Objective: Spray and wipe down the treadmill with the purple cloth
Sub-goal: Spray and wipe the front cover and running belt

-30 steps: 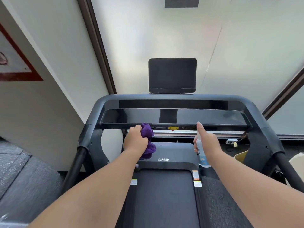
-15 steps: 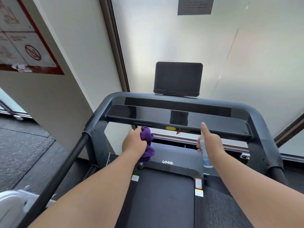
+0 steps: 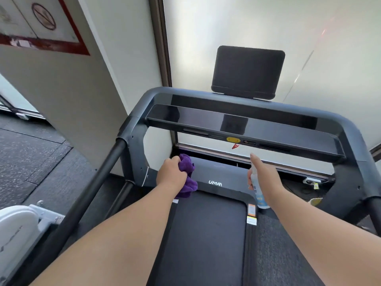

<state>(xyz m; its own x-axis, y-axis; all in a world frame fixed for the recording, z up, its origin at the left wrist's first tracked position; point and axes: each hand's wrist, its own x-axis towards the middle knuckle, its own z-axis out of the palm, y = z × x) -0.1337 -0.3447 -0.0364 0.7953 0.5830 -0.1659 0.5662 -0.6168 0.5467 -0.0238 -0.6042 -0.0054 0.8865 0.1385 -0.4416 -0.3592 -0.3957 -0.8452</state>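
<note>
- The left hand (image 3: 171, 174) grips a bunched purple cloth (image 3: 186, 178), fingers curled round it, above the front left corner of the treadmill (image 3: 206, 234) belt, beside the motor cover (image 3: 218, 174).
- The right hand (image 3: 266, 178) holds a white spray bottle (image 3: 258, 195) upright, forefinger stretched over its top, below the console bar (image 3: 247, 124).
- A dark screen (image 3: 247, 72) stands above the console.

A red-framed wall sign (image 3: 41, 23) hangs upper left; a white machine (image 3: 17, 228) sits lower left on speckled flooring (image 3: 26, 153)
</note>
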